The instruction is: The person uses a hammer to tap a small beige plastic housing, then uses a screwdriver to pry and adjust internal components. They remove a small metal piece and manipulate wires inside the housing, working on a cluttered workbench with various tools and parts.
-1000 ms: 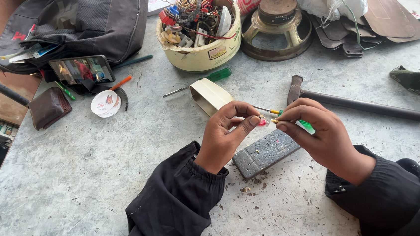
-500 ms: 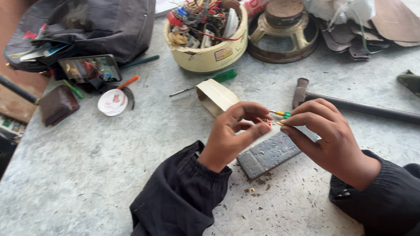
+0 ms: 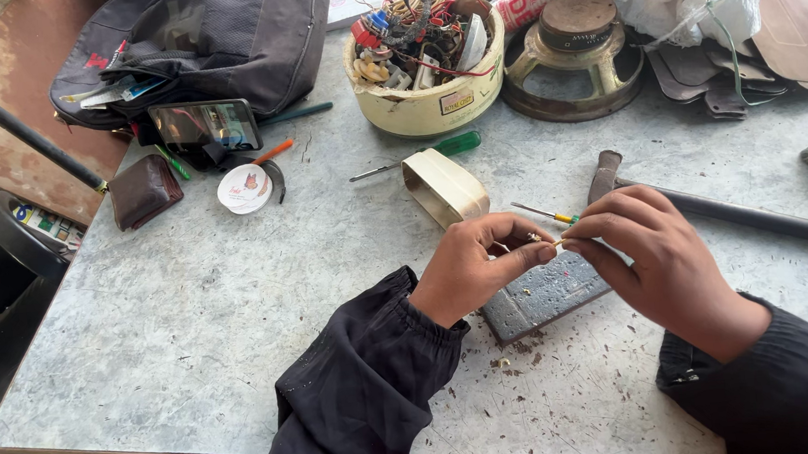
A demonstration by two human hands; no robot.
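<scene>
The left hand [image 3: 473,268] and right hand [image 3: 651,254] meet fingertip to fingertip, both pinched shut on a thin pale wire [image 3: 547,242] held above the grey rectangular metal block [image 3: 546,295] on the mottled grey table [image 3: 193,349]; a small yellow-handled screwdriver [image 3: 545,213] lies just behind; a cream oval band [image 3: 444,186] stands near.

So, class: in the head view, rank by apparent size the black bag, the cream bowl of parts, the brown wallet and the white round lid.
1. black bag, largest, though it lies far from the camera.
2. cream bowl of parts.
3. brown wallet.
4. white round lid, close to the wallet in size; that ranking is unsure.
</scene>
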